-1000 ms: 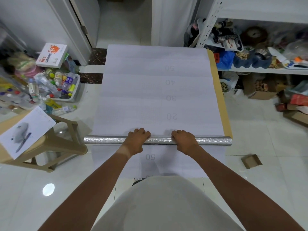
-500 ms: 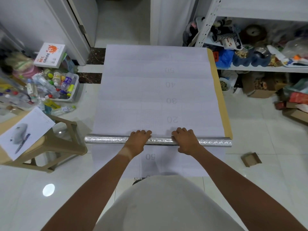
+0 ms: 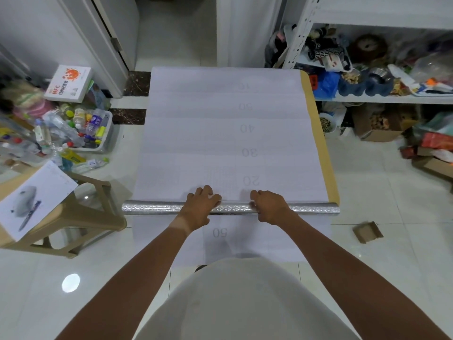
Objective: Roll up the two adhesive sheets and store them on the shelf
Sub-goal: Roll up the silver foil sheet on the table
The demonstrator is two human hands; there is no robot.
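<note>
1. Roll (image 3: 230,208), mid-frame on the floor: your left hand (image 3: 199,208) and right hand (image 3: 269,207) lie on top, fingers draped over it.
2. Risk: uneven pushing skews the sheet (image 3: 228,133) (telescoped ends).
3. Risk: slack winding creases it.

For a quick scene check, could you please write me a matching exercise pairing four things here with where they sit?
Things:
1. silver roll
2. orange-and-white box
3. small cardboard piece
4. printed paper

Places:
A. on the stool at left
B. under both hands
C. on the floor at right
D. far left, by the door frame

Pairs: 1-B, 2-D, 3-C, 4-A
</note>
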